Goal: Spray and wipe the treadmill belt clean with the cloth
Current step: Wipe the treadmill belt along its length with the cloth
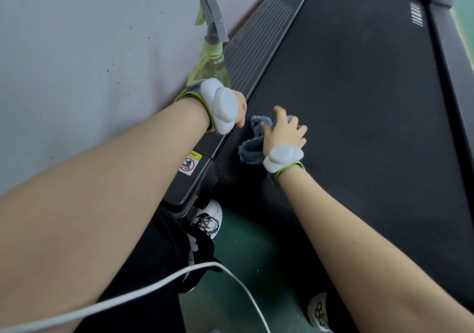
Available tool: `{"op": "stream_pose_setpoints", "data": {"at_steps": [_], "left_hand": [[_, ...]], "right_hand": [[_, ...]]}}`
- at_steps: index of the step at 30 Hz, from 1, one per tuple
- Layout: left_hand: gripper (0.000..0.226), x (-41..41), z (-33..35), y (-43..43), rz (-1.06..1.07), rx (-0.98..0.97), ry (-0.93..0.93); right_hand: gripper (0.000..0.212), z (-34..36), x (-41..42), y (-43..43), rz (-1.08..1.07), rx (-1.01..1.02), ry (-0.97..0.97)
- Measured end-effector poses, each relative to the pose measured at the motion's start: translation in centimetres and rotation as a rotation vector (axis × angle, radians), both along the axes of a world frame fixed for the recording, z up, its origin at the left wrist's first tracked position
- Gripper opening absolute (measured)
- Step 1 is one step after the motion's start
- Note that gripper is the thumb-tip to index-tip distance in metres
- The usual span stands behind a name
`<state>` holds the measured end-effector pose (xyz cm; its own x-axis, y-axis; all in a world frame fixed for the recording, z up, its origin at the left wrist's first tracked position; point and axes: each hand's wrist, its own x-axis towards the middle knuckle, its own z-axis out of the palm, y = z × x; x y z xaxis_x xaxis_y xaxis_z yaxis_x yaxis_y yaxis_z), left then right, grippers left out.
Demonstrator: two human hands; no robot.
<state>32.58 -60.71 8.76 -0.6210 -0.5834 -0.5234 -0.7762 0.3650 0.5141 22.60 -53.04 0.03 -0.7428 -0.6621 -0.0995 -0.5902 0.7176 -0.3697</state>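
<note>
The black treadmill belt (pixel 359 106) runs from the near end toward the upper right. A crumpled blue cloth (pixel 252 148) lies on its near left part. My right hand (pixel 283 132) rests on top of the cloth with fingers spread, pressing it to the belt. A green-tinted spray bottle (pixel 211 68) with a grey trigger head stands by the treadmill's left side rail (pixel 256 50). My left hand (pixel 241 109) is just in front of the bottle's base, at the rail's edge. Its fingers are hidden behind a white wrist device, and whether it touches the bottle cannot be told.
A grey wall (pixel 89 50) runs close along the left of the treadmill. A warning sticker (pixel 189 164) marks the rail's near end. My shoes (pixel 209 221) stand on the green floor (pixel 246 255) at the treadmill's end. A white cable (pixel 143 286) crosses low in view.
</note>
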Motion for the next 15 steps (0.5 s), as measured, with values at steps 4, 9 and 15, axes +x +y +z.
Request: {"op": "stream_pose_setpoints", "data": {"at_steps": [4,9,15], "left_hand": [[0.034,0.3,-0.4,0.1,-0.001,-0.021,0.005],[0.029,-0.1,-0.7,-0.8,-0.038,0.042,-0.052],[0.021,0.0,-2.0,-0.7,-0.002,-0.071,-0.019]], "right_hand": [[0.050,-0.5,0.7,-0.9,0.161,0.190,-0.113],[0.035,0.4,3.3,-1.2,0.204,0.052,-0.283],[0.032,-0.1,3.0,-0.3,0.316,0.087,-0.090]]}}
